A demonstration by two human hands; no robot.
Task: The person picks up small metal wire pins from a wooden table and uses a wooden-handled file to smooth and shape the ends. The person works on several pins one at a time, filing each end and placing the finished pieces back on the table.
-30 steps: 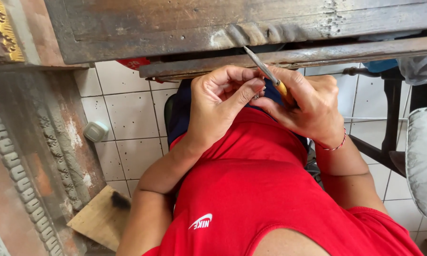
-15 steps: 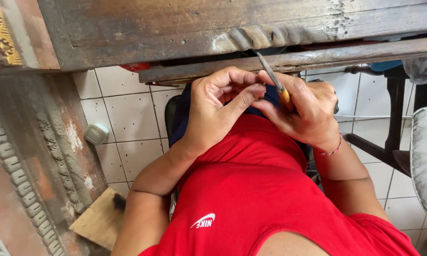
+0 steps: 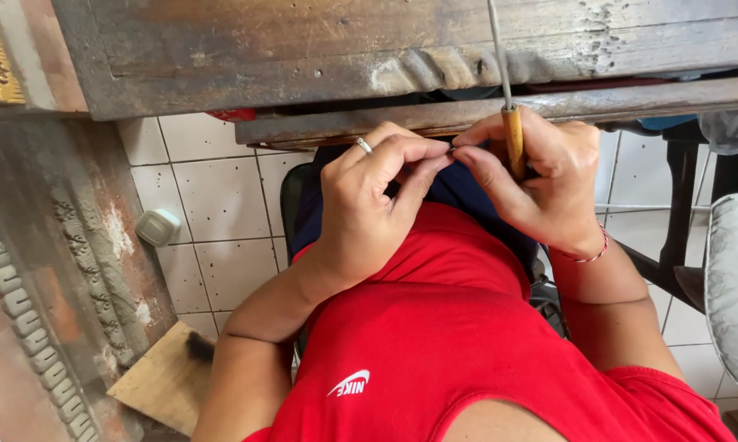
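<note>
Count: we see two hands, one tool, one ring.
Right hand (image 3: 541, 184): our fingers are curled tight around the wooden-handled tool (image 3: 512, 139), its thin metal shaft rising over the near edge of the workbench (image 3: 303, 57).
Left hand (image 3: 377, 205): fingers bent, fingertips meeting the right thumb; perhaps pinching something tiny, we cannot tell.
Ring (image 3: 363, 146): on a left finger.

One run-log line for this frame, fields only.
left hand: fingertips pinched at tool shaft | right hand: grips wooden-handled tool, metal shaft upright | above: carved wooden panel | floor: white tiles
</note>
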